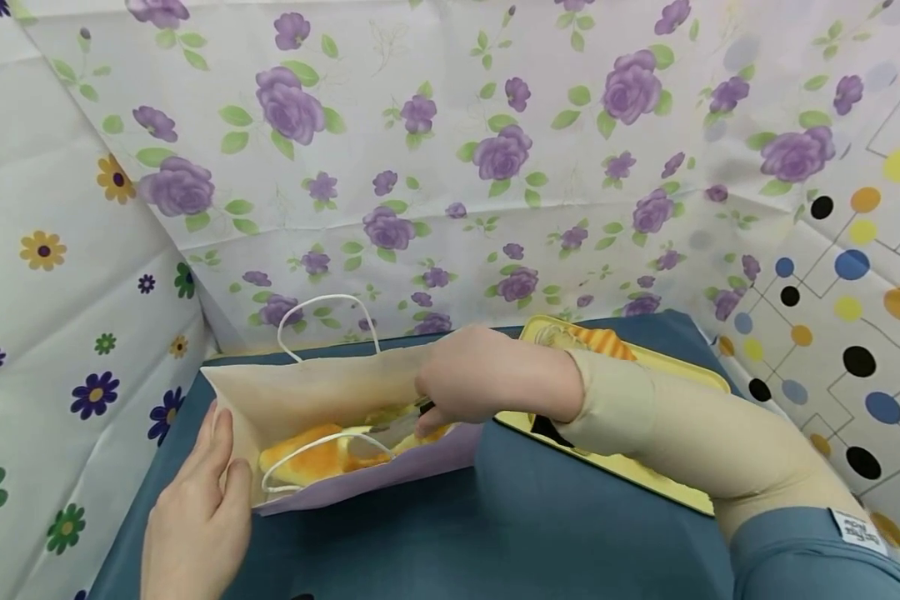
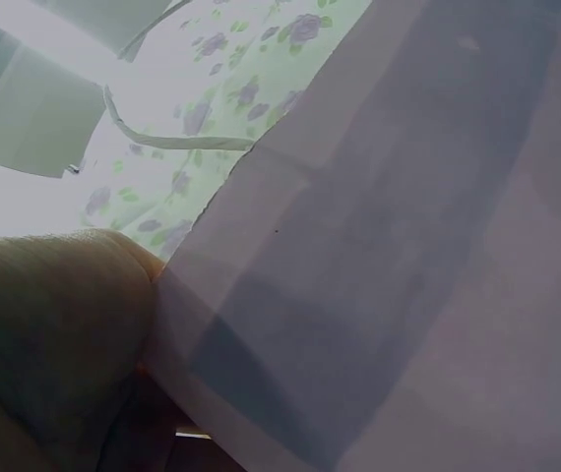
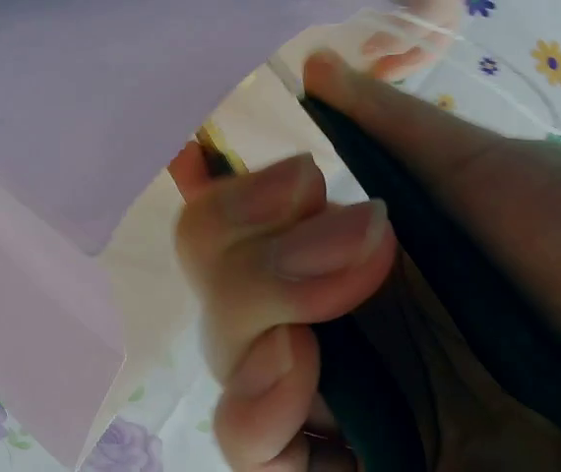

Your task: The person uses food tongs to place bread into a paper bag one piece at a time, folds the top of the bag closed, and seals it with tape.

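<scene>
A paper carrier bag, lilac outside and cream inside, stands with its mouth open in the head view. Yellow-orange bread-like pieces lie inside it. My left hand rests against the bag's left end, fingers and thumb extended along the side. Over the bag's right end, my right hand grips black-handled tongs; the right wrist view shows the thumb along one arm and curled fingers round the other. Their grey metal part reaches down into the bag among the pieces, where the tips are hidden.
To the right, partly under my right forearm, lies a yellow tray with an orange-striped bread-like piece and a black item on it. White rope handles rise from the bag. Patterned cloth walls surround the blue table.
</scene>
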